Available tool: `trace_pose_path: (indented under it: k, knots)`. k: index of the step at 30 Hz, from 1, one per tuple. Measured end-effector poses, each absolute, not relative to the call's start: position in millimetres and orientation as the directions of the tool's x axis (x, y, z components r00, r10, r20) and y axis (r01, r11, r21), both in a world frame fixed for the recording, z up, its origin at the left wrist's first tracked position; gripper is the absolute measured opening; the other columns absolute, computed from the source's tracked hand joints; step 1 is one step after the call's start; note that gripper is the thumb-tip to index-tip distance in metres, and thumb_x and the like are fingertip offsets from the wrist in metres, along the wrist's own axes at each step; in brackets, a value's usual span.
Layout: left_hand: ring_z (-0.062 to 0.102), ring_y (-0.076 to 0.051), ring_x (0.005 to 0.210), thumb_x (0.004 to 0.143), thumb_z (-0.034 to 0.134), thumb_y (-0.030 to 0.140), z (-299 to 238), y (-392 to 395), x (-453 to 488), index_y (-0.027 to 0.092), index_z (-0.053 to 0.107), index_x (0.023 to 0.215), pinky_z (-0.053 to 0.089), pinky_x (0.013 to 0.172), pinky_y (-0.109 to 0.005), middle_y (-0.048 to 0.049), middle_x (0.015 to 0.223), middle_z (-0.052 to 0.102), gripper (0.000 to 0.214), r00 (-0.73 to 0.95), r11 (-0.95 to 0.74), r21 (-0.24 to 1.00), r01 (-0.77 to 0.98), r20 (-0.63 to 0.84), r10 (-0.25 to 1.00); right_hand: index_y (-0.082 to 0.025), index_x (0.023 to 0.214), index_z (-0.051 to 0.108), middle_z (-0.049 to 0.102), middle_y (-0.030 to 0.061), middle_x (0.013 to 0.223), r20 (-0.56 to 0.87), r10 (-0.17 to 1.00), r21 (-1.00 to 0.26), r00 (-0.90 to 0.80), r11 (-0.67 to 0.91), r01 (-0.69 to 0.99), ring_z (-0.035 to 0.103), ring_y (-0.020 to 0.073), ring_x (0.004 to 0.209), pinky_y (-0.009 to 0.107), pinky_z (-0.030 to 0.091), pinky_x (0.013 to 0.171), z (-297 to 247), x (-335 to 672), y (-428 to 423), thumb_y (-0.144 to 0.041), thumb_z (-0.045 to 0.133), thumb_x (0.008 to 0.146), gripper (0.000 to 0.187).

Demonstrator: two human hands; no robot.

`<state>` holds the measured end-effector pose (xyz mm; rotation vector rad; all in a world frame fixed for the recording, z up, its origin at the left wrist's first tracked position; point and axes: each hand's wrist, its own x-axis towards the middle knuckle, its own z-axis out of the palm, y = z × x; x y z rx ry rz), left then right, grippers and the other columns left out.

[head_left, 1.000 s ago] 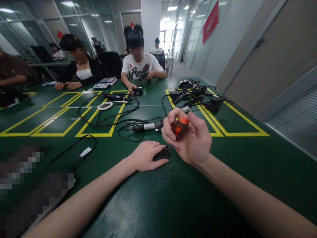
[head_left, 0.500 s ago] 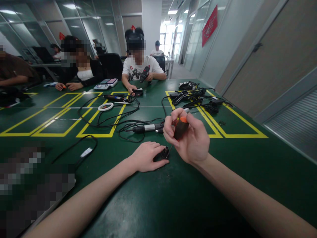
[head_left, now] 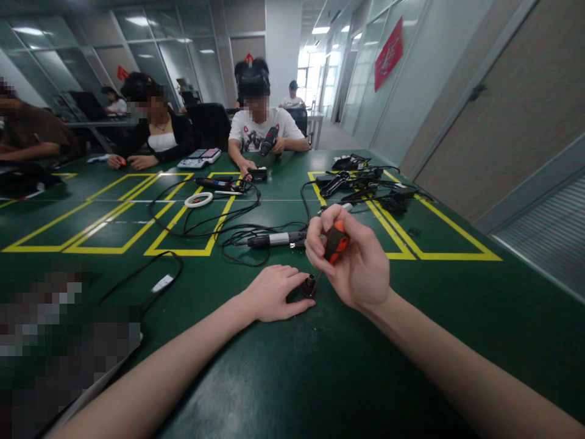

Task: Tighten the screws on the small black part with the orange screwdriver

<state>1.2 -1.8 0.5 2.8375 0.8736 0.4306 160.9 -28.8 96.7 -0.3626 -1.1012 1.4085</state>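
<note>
Low on the green table (head_left: pixel 256 372), my left hand (head_left: pixel 276 294) holds a small dark round part (head_left: pixel 309 285) between thumb and forefinger. A short metal tube sticks up from that part. My right hand (head_left: pixel 351 256) is closed around the orange and black handle of a screwdriver (head_left: pixel 337 241), just above and right of the part. Its thin shaft slants down toward the part; whether the tip touches it I cannot tell. Behind my hands lies a black and silver handheld tool (head_left: pixel 274 239) with its cord.
Black cables and tools (head_left: pixel 361 183) are heaped at the far right. A white ring (head_left: pixel 198 199) lies left of centre among looping cords. Across the table a person (head_left: pixel 267 131) holds a power drill (head_left: pixel 269 141). Yellow tape (head_left: pixel 178 252) marks the tabletop.
The screwdriver handle has turned in my right hand, now showing more orange on its side. My left hand stays on the part. The whole view has shifted slightly.
</note>
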Motion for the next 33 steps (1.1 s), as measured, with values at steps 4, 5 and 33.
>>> trace_pose_path:
  k: [4,5,33]
  knots:
    - [0.070,-0.024,0.085,0.097,0.060,0.052,0.3,-2.0,1.2,0.018,0.063,0.096,0.051,0.076,-0.033,-0.0073,0.090,0.072,0.035,0.789,-0.820,0.203,0.535,0.228,0.570,-0.019,0.066,0.061,0.057,-0.0011,0.056,0.372,0.892,-0.814,-0.257,0.180,-0.553,0.038,0.0067,0.040,0.021,0.023,0.037,97.7,161.6,-28.7,-0.056,0.061,0.092,0.046]
    - [0.070,-0.024,0.085,0.097,0.059,0.053,0.1,-1.9,1.1,0.018,0.063,0.096,0.052,0.077,-0.034,-0.0075,0.091,0.072,0.035,0.789,-0.820,0.197,0.537,0.227,0.571,-0.018,0.066,0.062,0.057,-0.0005,0.055,0.362,0.893,-0.820,-0.269,0.168,-0.547,0.039,0.0071,0.040,0.021,0.023,0.037,97.8,161.6,-29.1,-0.060,0.059,0.092,0.049]
    - [0.071,-0.025,0.093,0.099,0.056,0.054,1.0,-1.1,2.0,0.017,0.065,0.099,0.055,0.083,-0.035,-0.0101,0.098,0.073,0.038,0.793,-0.815,0.215,0.538,0.198,0.576,-0.019,0.063,0.056,0.040,-0.0061,0.049,0.345,0.879,-0.815,-0.328,0.107,-0.570,0.028,0.0056,0.039,0.021,0.019,0.038,97.6,161.6,-28.8,-0.061,0.059,0.093,0.051]
